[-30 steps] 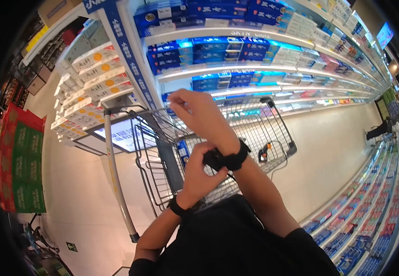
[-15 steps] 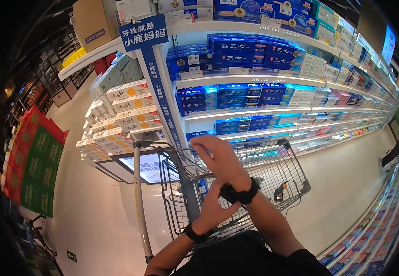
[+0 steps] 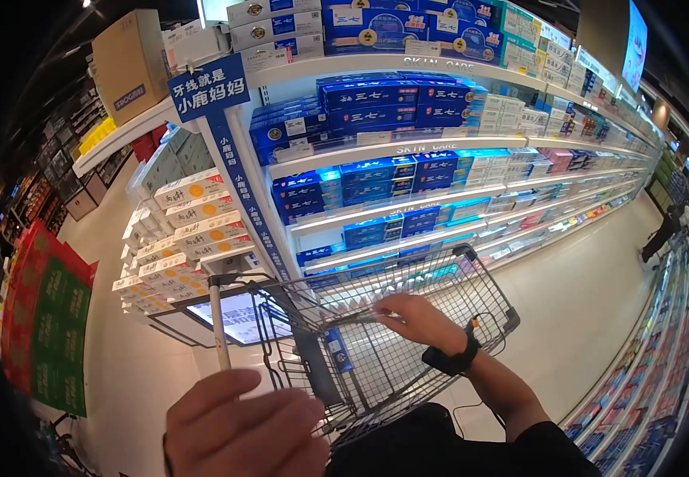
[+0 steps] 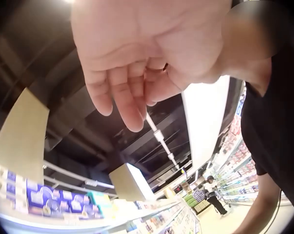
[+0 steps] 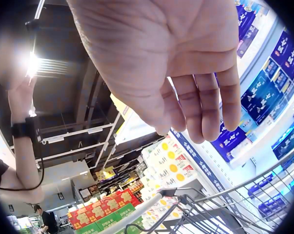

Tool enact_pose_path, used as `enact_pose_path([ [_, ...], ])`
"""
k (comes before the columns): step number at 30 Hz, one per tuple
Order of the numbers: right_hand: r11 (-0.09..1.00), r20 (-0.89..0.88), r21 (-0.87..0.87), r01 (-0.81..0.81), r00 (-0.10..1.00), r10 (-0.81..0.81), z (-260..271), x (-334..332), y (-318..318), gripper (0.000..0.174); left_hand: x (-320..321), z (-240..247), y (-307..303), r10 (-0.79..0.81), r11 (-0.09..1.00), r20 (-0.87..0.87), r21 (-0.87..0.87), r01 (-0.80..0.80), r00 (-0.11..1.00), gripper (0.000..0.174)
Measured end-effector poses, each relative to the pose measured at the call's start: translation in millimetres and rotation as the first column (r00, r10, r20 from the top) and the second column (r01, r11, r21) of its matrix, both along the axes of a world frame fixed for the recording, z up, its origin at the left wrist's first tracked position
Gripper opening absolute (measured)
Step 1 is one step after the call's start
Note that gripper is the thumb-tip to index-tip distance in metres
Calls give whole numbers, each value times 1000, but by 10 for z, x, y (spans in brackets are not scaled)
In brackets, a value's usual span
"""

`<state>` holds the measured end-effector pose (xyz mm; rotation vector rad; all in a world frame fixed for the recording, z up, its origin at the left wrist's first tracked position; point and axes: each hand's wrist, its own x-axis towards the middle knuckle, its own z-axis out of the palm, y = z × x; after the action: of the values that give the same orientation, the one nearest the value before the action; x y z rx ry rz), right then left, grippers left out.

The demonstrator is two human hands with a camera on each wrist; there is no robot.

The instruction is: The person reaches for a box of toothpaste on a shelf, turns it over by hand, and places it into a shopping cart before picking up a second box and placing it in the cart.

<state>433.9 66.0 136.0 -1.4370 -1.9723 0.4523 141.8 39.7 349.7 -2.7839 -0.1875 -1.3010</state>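
Observation:
My left hand [image 3: 245, 425] is raised close to the head camera at the lower left, holding nothing; in the left wrist view its fingers [image 4: 125, 97] hang loosely bent. The right hand [image 3: 422, 319] hovers over the shopping cart [image 3: 483, 274], palm down and empty, with a black device [image 3: 448, 362] strapped at its wrist. Seen from the right wrist, that hand [image 5: 171, 68] has relaxed, slightly bent fingers above the cart's handle [image 5: 142, 212]. A blue box [image 3: 337, 350] lies in the cart's near left part. The two hands are apart.
Shelves [image 3: 432, 143] of blue and white boxes run along the aisle beyond the cart. White cartons [image 3: 201, 215] are stacked at the left, near a red and green display [image 3: 58, 326]. A person [image 3: 666, 230] stands far right, beside another product shelf [image 3: 638, 397].
My left hand has come away from the right wrist and risen toward the head camera. The right hand has moved lower and rightward over the cart. The head view has also shifted.

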Motion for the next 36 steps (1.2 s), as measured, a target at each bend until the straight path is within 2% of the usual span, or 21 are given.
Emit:
enact_pose_path([
  [2, 1000, -16, -29, 7, 1000, -7, -133, 21, -72, 22, -106, 303, 17, -173, 978, -155, 90, 188, 973, 45],
  [5, 998, -11, -57, 32, 999, -33, -286, 23, -175, 23, 14, 437, -131, -136, 987, -14, -90, 135, 991, 32],
  [9, 981, -37, -186, 61, 997, -69, -372, 44, -291, 26, -80, 625, -215, 7, 988, -296, -147, -53, 955, 29],
  [13, 988, -26, -149, 39, 999, -44, -511, 111, -333, 26, -83, 903, -422, 171, 918, -509, -228, -324, 843, 29],
  [15, 988, -33, -144, 62, 997, -68, -532, 93, -361, 23, -71, 1001, -451, 186, 904, -610, -200, -378, 770, 28],
  [16, 987, -36, -139, 75, 996, -80, -541, 86, -364, 22, -102, 1043, -400, 162, 932, -666, -141, -335, 728, 27],
  [18, 983, -60, -171, 65, 995, -77, -534, 91, -378, 24, -179, 891, -364, 143, 948, -529, -168, -269, 837, 24],
  [19, 981, -58, -184, 54, 996, -66, -512, 86, -388, 26, -222, 599, -403, 154, 940, -311, -247, -236, 938, 22],
  [21, 978, -52, -203, 46, 997, -58, -503, 63, -343, 28, -435, 650, -268, -146, 891, -198, -453, 42, 969, 28],
  [23, 973, -40, -224, 47, 998, -57, -511, 89, -310, 28, -521, 309, 20, -176, 960, -141, -244, 138, 974, 11],
  [24, 985, -29, -167, 41, 999, -46, -493, 98, -261, 28, -509, 91, 169, -194, 975, -118, -130, 178, 974, 11],
  [25, 993, -17, -109, 35, 999, -37, -452, 120, -195, 27, -486, -63, 268, -60, 982, -70, -181, 46, 996, 14],
  [26, 998, -4, -49, 30, 1000, -30, -399, 147, -116, 27, -459, -216, 386, 78, 969, -25, -235, -82, 997, 24],
  [28, 998, 81, -54, 26, 996, -21, -186, 209, 146, 31, -444, -577, 754, 223, 867, -13, -454, -204, 975, 26],
  [30, 995, 161, 96, -16, 987, 0, -19, 285, 476, 35, -555, -949, 1094, 322, 786, -111, -523, -331, 940, 32],
  [32, 997, 177, 62, -55, 983, 43, 336, 294, 847, 39, -748, -1426, 1345, 411, 671, -211, -589, -451, 887, 37],
  [33, 992, 213, 104, -65, 976, 42, 438, 307, 1059, 39, -884, -1613, 1407, 413, 623, -342, -570, -536, 844, 43],
  [36, 970, 279, 210, -120, 959, 58, 694, 347, 1737, 40, -1240, -2248, 1460, 536, 563, -399, -489, -667, 744, 49],
])
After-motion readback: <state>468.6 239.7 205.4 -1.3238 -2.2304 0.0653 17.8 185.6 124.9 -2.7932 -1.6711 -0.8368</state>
